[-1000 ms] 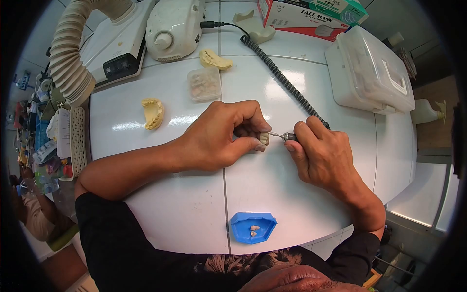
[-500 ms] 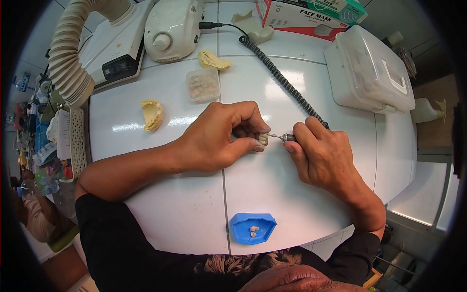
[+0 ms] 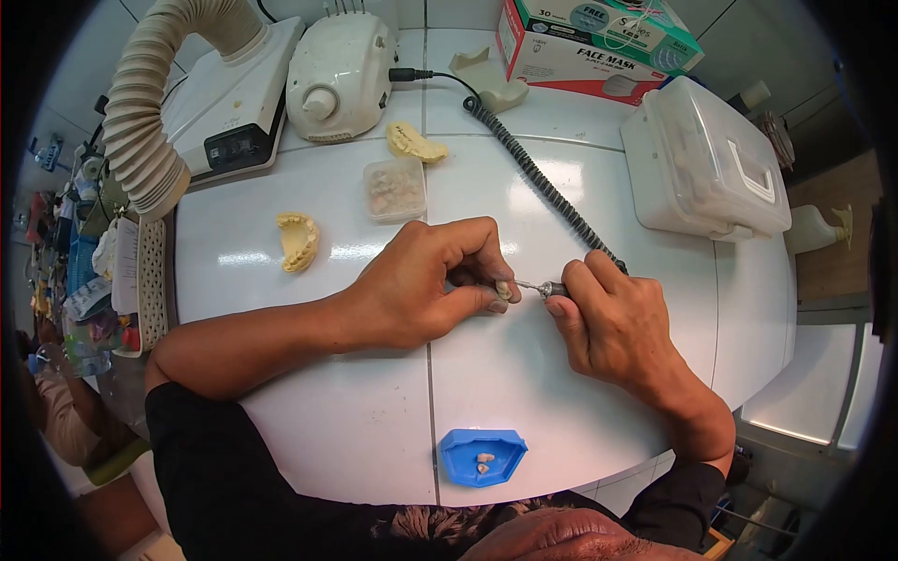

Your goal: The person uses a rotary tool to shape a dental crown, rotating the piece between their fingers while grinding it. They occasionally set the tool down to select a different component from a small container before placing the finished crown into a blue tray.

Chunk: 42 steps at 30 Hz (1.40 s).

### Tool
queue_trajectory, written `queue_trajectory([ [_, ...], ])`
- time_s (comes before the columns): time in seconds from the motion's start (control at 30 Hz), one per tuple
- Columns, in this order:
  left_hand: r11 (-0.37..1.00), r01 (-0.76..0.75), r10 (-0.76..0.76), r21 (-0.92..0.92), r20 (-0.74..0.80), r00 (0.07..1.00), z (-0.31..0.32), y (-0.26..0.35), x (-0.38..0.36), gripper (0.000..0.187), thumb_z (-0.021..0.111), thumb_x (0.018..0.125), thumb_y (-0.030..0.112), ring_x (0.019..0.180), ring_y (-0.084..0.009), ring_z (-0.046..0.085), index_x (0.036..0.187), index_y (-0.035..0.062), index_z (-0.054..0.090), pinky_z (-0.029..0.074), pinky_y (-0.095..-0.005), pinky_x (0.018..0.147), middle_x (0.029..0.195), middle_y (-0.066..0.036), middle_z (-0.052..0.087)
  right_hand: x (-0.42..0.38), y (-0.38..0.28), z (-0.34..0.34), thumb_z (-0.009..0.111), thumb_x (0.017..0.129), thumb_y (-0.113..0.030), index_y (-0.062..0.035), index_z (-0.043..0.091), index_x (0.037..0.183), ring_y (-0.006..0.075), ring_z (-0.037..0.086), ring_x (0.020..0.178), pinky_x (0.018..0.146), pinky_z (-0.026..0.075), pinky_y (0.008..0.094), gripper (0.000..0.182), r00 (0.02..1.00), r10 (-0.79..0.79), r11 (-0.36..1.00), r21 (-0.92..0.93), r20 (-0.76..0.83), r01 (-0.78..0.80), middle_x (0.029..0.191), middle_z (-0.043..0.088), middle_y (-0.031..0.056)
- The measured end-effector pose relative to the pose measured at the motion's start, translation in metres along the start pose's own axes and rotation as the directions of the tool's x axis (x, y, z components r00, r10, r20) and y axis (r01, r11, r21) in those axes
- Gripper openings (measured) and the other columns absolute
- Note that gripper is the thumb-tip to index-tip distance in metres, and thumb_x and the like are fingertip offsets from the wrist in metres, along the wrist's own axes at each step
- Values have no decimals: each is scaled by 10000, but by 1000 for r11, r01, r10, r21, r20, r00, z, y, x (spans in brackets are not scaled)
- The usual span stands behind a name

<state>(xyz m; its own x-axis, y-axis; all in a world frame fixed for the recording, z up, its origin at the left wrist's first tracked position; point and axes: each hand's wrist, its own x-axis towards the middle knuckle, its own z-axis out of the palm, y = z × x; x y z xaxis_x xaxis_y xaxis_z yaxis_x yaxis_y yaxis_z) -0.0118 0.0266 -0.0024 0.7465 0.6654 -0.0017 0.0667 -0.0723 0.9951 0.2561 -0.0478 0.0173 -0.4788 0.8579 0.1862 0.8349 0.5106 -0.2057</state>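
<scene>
My left hand (image 3: 421, 285) pinches a small tooth-coloured piece (image 3: 504, 290) between thumb and fingers. My right hand (image 3: 613, 318) is wrapped round a rotary handpiece (image 3: 552, 291). The handpiece's thin bur points left, its tip at or very close to the piece; whether they touch is hard to tell. A black coiled cord (image 3: 543, 157) runs from behind my right hand up to the white control unit (image 3: 339, 79). Nearer my body lies a blue dish (image 3: 451, 463) with small tooth-coloured pieces in it.
Two yellowish dental casts (image 3: 298, 242) (image 3: 414, 143) and a small clear box (image 3: 396, 190) lie beyond my left hand. Back left is a ribbed hose (image 3: 142, 122); back right, mask boxes (image 3: 589, 56) and a white case (image 3: 706, 164). Another person (image 3: 70, 416) is at the far left.
The whole view has shifted, so the table's things appear slightly lower. The small piece has turned a little in my left fingers. My right hand keeps its hold on the handpiece.
</scene>
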Motion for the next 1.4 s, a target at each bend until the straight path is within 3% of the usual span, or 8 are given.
queue_trajectory([
  [0.6,994,49,-48,98,-6,999,-1,3,-2,166,772,954,-57,1053,-158,768,1072,-24,660,611,-323,969,1081,-126,789,3,-4,1,732,1062,-347,-80,614,925,272,547,492,449,446,421,323,1000,-6,1000,-4,19,6,791,523,65],
  [1.4,996,49,-49,76,-6,999,-1,2,-2,176,780,962,-52,1035,-162,766,1091,-25,664,608,-322,961,1075,-120,784,4,-3,-1,717,1071,-349,-81,622,929,271,562,499,454,464,422,319,999,-25,1000,-2,38,25,788,534,66],
])
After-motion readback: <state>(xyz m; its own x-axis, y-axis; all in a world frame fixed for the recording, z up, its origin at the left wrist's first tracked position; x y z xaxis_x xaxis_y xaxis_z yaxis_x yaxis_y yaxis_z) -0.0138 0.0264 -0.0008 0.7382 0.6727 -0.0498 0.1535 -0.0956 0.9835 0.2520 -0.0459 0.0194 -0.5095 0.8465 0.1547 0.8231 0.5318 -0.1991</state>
